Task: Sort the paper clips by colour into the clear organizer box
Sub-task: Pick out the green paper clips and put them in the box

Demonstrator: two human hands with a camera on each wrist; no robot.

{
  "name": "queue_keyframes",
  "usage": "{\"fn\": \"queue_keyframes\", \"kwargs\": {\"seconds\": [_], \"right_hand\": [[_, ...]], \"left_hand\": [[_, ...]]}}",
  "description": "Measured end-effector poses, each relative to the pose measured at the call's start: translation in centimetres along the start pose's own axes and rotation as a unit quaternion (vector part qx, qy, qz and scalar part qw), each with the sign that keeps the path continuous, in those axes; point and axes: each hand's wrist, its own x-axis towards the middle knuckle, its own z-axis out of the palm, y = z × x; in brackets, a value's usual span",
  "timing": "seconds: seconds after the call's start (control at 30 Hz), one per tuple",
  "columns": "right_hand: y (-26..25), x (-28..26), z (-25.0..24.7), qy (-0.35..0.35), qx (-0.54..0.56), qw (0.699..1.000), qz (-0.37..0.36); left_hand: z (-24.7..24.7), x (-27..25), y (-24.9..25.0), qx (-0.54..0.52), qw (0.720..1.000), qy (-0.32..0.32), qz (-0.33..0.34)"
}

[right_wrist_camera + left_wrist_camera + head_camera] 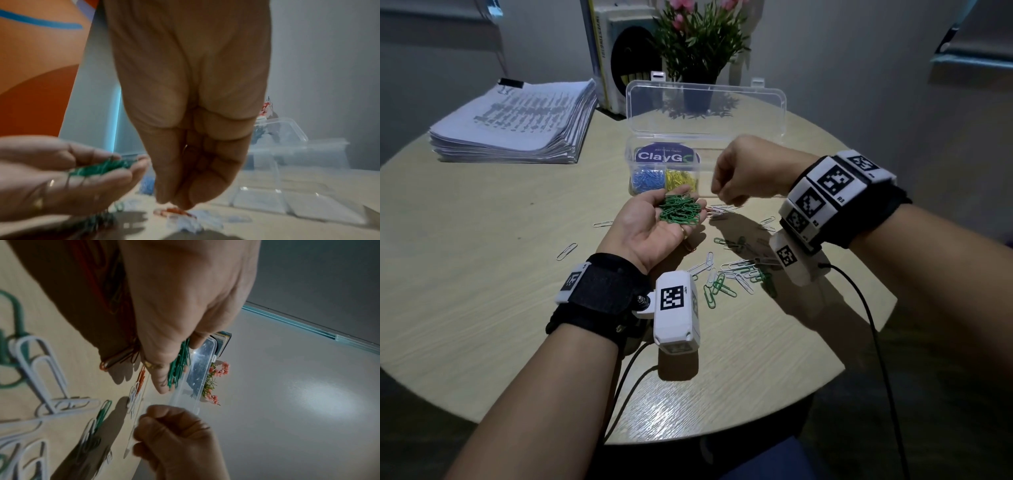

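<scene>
The person's left hand (pixel 650 226) is lying palm-up above the pale wood-grain round table (pixel 482 274), fingers gently cupped and cradling a tangled heap of glossy green paper clips (pixel 680 214). The right hand (pixel 743 174) is hovering just to its right, knuckles up, fingertips bunched downward and curled together; whether anything thin is pinched between them, I cannot tell.

Just beyond both hands the clear organizer box (pixel 705 137) is sitting with its thin, see-through plastic lid standing open at the far side. In its left end, blue clips (pixel 648 179) are filling one compartment and yellow clips (pixel 681 178) the one beside it.

Loose wire clips are lying scattered on the near right of the table: white clips (pixel 736 265) mixed with more green ones (pixel 719 284), and a few reddish clips (pixel 714 208) under the right hand.

At the far left a thick stack of printed papers (pixel 517 123) is resting, a potted plant with pink flowers (pixel 698 41) behind the box.
</scene>
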Motion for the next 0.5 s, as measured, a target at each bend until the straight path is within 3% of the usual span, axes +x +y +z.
{"fn": "queue_keyframes", "kwargs": {"seconds": [0.13,0.5], "right_hand": [[1.2,-0.6,1.5,-0.074,-0.097,0.992,0.018],[1.0,-0.3,3.1,-0.097,-0.153,0.983,0.002]], "left_hand": [[0.0,0.0,0.3,-0.005,1.0,0.006,0.011],[-0.5,0.1,0.8,-0.002,0.999,0.022,0.029]]}}
